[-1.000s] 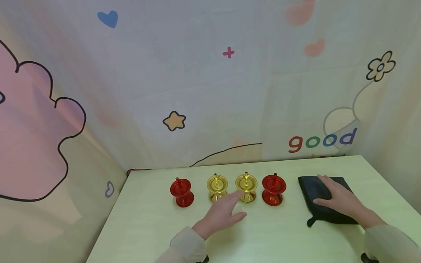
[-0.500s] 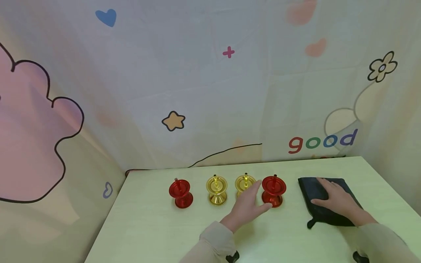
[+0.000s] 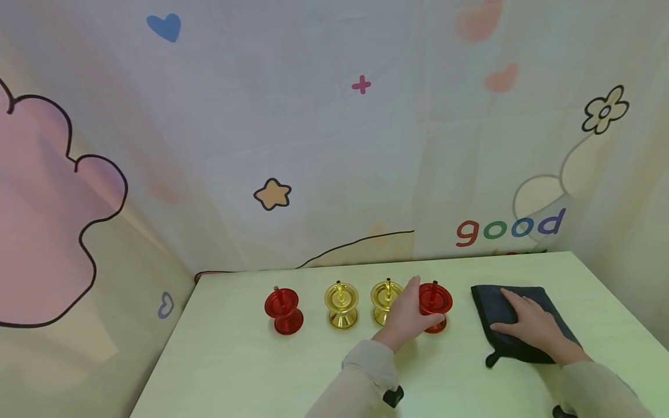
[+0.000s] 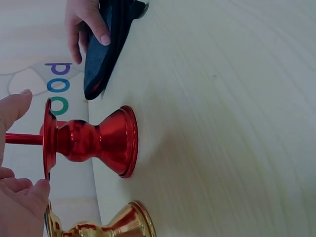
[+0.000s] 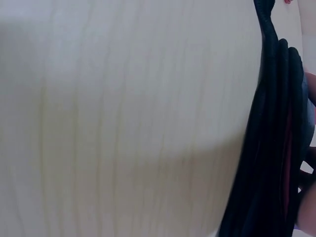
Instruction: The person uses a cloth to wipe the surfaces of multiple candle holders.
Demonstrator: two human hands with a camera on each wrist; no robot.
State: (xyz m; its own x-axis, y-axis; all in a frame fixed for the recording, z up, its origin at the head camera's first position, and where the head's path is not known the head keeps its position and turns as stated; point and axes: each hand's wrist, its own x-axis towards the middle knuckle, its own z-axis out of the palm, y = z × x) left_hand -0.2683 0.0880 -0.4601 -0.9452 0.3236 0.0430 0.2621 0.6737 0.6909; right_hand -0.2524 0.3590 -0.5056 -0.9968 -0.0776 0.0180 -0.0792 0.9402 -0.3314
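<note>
My left hand point(image 3: 406, 316) is at the right-hand red candle holder point(image 3: 436, 299), thumb and fingers spread on either side of its dish. In the left wrist view the fingertips point(image 4: 40, 190) appear to meet the rim of the red dish, while the thumb stands apart from it. The candle holder is upright on the table, with a spike rising from its dish. A gold candle holder point(image 3: 385, 295) is just left of this hand, partly hidden by it. My right hand point(image 3: 533, 325) rests with extended fingers on a dark, flat, layered pouch point(image 3: 491, 305) with a small tab at its near corner.
Another gold candle holder point(image 3: 342, 299) and a second red one point(image 3: 284, 307) stand farther left in the same row. The pale wooden table point(image 3: 235, 371) ends at a printed cloth backdrop point(image 3: 324, 145) behind and at the sides.
My left hand has moved right, from in front of the gold candle holders to the right-hand red one. My right hand stays on the pouch. The candle holders keep their places.
</note>
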